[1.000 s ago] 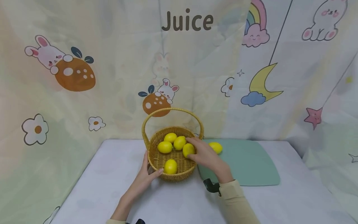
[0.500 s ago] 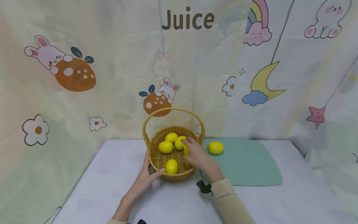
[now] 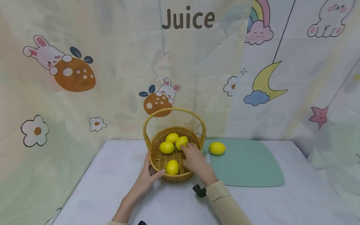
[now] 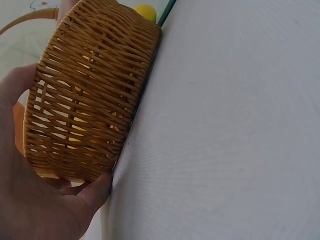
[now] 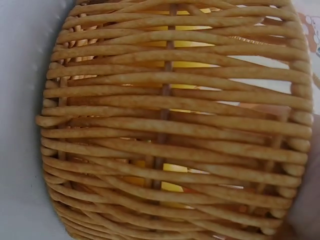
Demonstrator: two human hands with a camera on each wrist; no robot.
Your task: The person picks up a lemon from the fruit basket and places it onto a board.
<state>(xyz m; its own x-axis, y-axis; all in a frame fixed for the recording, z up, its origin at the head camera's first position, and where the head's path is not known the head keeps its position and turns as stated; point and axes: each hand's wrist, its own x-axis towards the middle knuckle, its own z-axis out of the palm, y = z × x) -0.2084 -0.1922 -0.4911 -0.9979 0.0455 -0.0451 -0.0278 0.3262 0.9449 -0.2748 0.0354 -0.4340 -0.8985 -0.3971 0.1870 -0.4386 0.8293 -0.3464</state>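
Note:
A round wicker basket [image 3: 175, 178] with a tall arched handle stands upright on the table. My left hand [image 3: 147, 175] holds it at the near left, thumb at the rim and fingers along the outer side; in the left wrist view that hand [image 4: 45, 200] grips the wicker wall [image 4: 95, 90]. Inside, lemons are visible: one near the front [image 3: 172, 167], others toward the back [image 3: 167, 147]. My right hand [image 3: 195, 159] reaches over the right rim, fingers curled round a lemon that its back hides. Its fingertips lie by another lemon [image 3: 181, 142]. Wicker [image 5: 170, 120] fills the right wrist view.
Right of the basket lies a green board [image 3: 247, 165], with a single lemon [image 3: 217, 148] near its back left corner. The white table [image 3: 98, 187] ends at a printed cloth backdrop [image 3: 123, 93] close behind the basket.
My right hand has shifted left and turned over the right side of the basket, covering the lemon it was gripping. The lemon on the board has come into full view. My left hand stays put.

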